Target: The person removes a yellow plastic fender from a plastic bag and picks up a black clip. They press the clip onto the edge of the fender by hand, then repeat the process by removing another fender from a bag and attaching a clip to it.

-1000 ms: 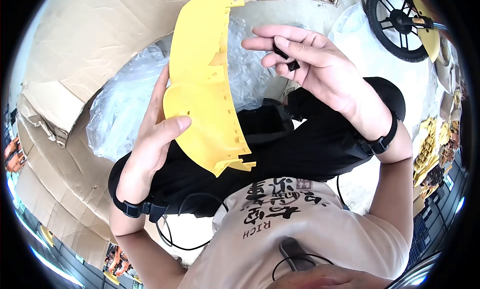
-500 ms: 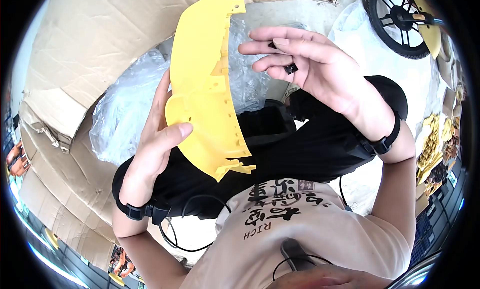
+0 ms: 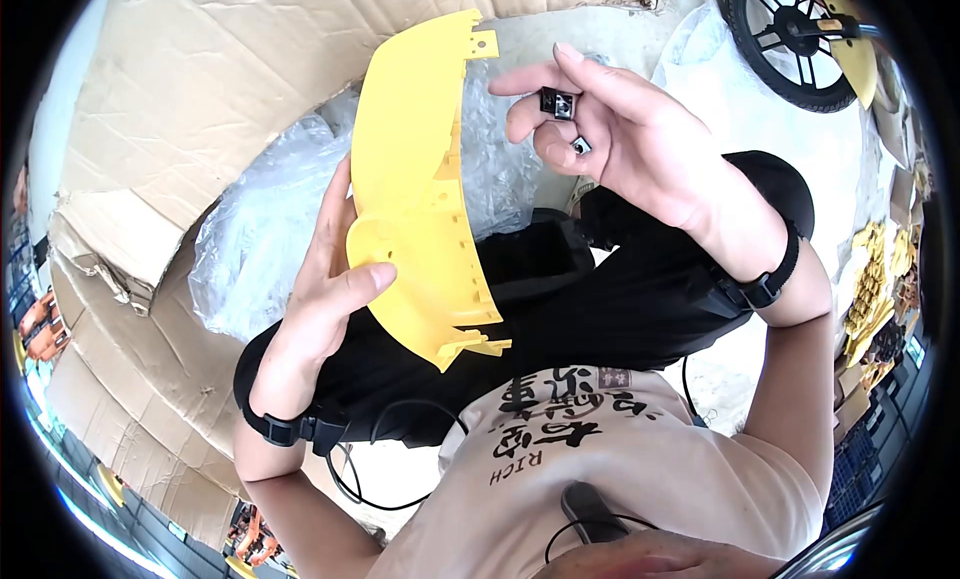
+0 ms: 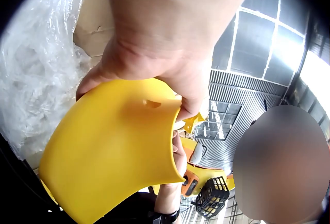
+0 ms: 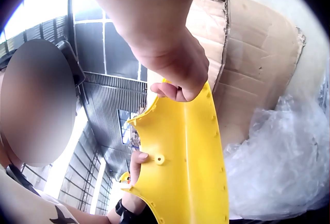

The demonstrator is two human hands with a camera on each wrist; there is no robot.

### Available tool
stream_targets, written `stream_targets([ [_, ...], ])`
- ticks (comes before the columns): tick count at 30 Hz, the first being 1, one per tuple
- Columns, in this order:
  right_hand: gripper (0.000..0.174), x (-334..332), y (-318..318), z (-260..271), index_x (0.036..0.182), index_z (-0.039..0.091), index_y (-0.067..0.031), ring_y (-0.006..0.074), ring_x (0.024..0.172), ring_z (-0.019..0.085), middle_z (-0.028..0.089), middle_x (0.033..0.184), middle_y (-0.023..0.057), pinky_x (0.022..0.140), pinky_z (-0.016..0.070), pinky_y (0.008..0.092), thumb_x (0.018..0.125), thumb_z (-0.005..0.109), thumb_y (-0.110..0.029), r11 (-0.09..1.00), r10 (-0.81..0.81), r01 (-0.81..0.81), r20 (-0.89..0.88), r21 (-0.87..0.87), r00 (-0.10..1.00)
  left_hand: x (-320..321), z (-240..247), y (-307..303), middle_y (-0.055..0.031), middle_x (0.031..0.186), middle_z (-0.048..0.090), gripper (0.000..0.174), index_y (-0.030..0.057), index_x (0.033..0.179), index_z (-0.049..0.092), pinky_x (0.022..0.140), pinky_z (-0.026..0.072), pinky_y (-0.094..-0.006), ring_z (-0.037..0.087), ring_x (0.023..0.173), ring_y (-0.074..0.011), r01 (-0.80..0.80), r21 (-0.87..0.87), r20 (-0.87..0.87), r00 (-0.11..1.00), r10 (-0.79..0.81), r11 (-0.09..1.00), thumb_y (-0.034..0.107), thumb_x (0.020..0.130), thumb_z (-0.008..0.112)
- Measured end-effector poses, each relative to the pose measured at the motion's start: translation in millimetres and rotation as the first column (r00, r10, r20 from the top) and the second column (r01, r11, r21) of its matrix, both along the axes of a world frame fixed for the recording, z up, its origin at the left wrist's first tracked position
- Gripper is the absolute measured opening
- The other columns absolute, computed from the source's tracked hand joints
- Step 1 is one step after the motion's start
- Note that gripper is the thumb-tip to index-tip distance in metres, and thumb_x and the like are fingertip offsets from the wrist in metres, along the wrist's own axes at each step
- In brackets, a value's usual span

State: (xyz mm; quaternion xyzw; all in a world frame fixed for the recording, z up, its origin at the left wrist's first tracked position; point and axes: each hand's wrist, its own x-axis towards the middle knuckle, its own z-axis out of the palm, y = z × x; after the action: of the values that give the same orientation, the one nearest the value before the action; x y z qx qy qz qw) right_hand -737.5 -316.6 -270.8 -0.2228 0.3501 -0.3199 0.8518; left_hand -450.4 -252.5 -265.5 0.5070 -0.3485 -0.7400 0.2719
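Fingers [image 3: 380,275] of the left hand [image 3: 325,297] grasp one yellow panel [image 3: 405,174], those of the right hand [image 3: 635,144] two small dark pieces [image 3: 557,104].

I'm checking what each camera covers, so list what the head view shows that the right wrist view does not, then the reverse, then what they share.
Only the head view: two small dark parts in the right hand, and a spoked wheel at upper right.

Only the right wrist view: a round post with a hole, on the inner side of the yellow part.

Both: the yellow part, the left hand holding it, the right hand, the cardboard and the clear plastic.
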Motion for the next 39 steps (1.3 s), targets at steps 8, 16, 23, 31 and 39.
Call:
stream_targets([
  [8, 0.036, -2, 5, -1, 0.128, 0.057, 0.0025, 0.0092, 0.076, 0.053, 0.069, 0.106, 0.0101, 0.071, 0.043, 0.023, 0.103, 0.054, -0.022, 0.976, 0.018, -0.038, -0.098, -0.213, 0.995, -1, 2, 0, -0.0213, 0.157, 0.025, 0.106, 0.0046, 0.158, 0.006, 0.118, 0.0229, -0.0433, 0.025, 0.147, -0.0327, 0.013, -0.016, -0.007, 1.0, -0.013, 1.0, 0.021, 0.072, 0.067],
  [16, 0.026, -6, 0, 0, 0.122, 0.066, -0.002, 0.0057, 0.073, 0.051, 0.068, 0.096, 0.0034, 0.066, 0.0418, 0.0205, 0.102, 0.056, -0.016, 0.961, -0.107, 0.074, -0.112, -0.266, 0.988, 3, -6, 4, -0.0185, 0.159, 0.021, 0.109, 0.0058, 0.158, 0.005, 0.12, 0.0199, -0.0444, 0.021, 0.149, -0.0325, 0.085, -0.095, 0.036, 0.996, -0.081, 0.992, 0.022, 0.071, 0.067],
  [23, 0.023, -2, -1, 6, 0.123, 0.055, -0.0011, 0.0056, 0.069, 0.047, 0.065, 0.088, 0.0041, 0.063, 0.0392, 0.0202, 0.102, 0.052, -0.01, 0.886, -0.176, 0.042, -0.251, -0.463, 0.952, 2, -7, 2, -0.0179, 0.161, 0.018, 0.11, 0.0066, 0.158, 0.003, 0.12, 0.0183, -0.0456, 0.019, 0.149, -0.0321, 0.113, -0.117, 0.041, 0.993, -0.109, 0.987, 0.023, 0.071, 0.068],
  [31, 0.013, -4, -2, 1, 0.113, 0.049, -0.0037, 0.0055, 0.072, 0.049, 0.061, 0.081, 0.0028, 0.06, 0.0358, 0.0204, 0.103, 0.051, -0.011, 0.816, -0.106, -0.055, -0.243, -0.575, 0.964, 2, -6, 3, -0.0175, 0.164, 0.009, 0.112, 0.0107, 0.159, -0.006, 0.117, 0.0254, -0.0458, 0.02, 0.149, -0.0314, 0.194, -0.19, 0.06, 0.981, -0.186, 0.962, 0.012, 0.07, 0.063],
  [39, 0.017, 0, 4, -3, 0.113, 0.045, -0.0053, 0.0029, 0.064, 0.039, 0.056, 0.078, 0.0004, 0.057, 0.0309, 0.0182, 0.104, 0.05, -0.019, 0.698, -0.194, -0.154, -0.391, -0.699, 0.9, 3, -4, 9, -0.0199, 0.159, 0.017, 0.115, 0.0134, 0.159, -0.008, 0.108, 0.0387, -0.0419, 0.035, 0.141, -0.0323, 0.346, -0.267, 0.366, 0.9, -0.237, 0.9, -0.004, 0.066, 0.057],
])
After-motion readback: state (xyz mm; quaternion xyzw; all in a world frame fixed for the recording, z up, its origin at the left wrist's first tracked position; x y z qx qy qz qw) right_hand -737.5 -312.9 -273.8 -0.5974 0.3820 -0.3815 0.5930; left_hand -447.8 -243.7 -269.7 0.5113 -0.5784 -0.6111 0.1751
